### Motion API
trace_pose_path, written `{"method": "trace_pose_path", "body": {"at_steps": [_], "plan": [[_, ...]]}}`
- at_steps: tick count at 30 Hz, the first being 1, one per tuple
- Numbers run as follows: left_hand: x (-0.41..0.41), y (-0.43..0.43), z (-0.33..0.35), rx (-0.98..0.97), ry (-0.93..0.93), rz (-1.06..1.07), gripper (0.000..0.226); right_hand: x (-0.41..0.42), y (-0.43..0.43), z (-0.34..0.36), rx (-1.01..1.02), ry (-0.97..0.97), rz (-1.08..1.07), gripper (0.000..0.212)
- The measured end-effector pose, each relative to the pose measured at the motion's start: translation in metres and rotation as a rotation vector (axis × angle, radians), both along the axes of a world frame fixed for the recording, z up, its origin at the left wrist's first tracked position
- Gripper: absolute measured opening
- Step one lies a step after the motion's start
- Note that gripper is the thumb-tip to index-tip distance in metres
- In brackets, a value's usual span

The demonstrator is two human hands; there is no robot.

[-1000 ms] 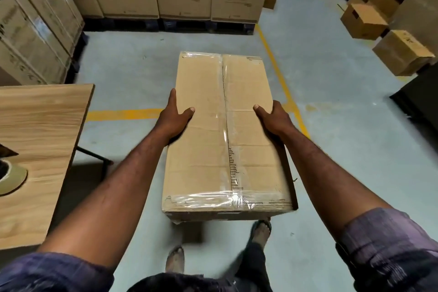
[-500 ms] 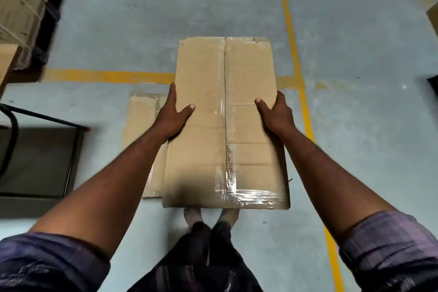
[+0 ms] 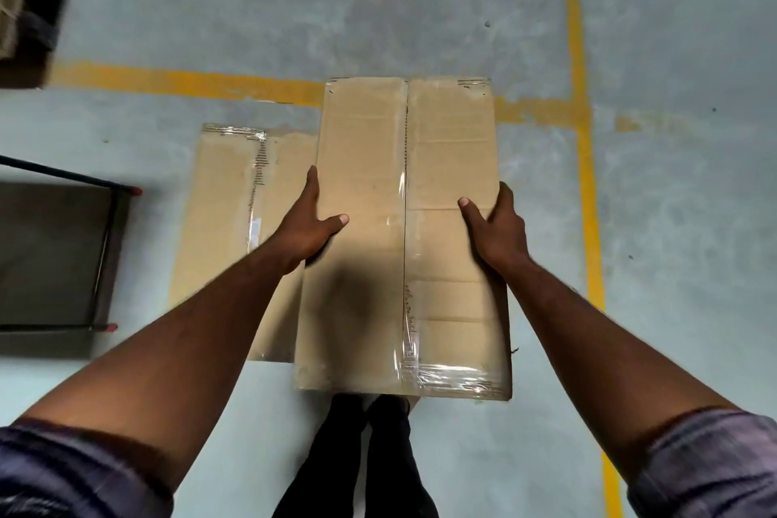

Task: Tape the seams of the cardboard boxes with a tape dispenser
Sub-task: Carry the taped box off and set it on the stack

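Note:
I carry a long cardboard box (image 3: 366, 164) in front of me, above the floor. Clear tape runs along its centre seam and across its near end. My left hand (image 3: 309, 229) grips its left side, thumb lying on the top face. My right hand (image 3: 496, 227) grips the right side the same way. A second taped cardboard box (image 3: 227, 223) lies on the floor, just left of the held one and partly hidden behind it and my left arm. No tape dispenser is in view.
Yellow floor lines (image 3: 582, 181) cross the grey concrete behind and to the right. A table's black frame (image 3: 107, 248) and its shadow stand at the left. Stacked cartons on a dark pallet (image 3: 25, 0) fill the top left corner. My feet are under the held box.
My view has swung down and left, away from the table top and stacked cartons. The held box has come lower beside the box on the floor. Both hands keep their grip.

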State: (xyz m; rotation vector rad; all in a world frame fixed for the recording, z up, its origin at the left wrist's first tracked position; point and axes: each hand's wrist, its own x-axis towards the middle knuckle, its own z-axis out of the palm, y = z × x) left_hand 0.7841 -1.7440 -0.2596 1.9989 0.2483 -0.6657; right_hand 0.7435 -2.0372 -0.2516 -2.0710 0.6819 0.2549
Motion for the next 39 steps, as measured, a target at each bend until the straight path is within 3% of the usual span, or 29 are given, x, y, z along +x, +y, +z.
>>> {"method": "trace_pose_path", "body": {"at_steps": [8,18,23,39], "plan": [[0.015,0.018,-0.081,0.022,-0.007,0.061,0.097,0.011,0.024,-0.093,0.031,0.029,-0.015,0.063],[0.013,0.019,-0.155,0.246,-0.071,0.053,0.104,0.013,0.038,-0.163,0.021,0.060,-0.038,0.063],[0.011,0.019,-0.177,0.349,0.001,0.076,0.098,0.013,0.045,-0.188,0.034,0.085,-0.048,0.065],[-0.009,0.018,-0.198,0.467,-0.195,0.085,0.082,0.017,0.049,-0.208,-0.062,0.170,0.018,0.063]]}}
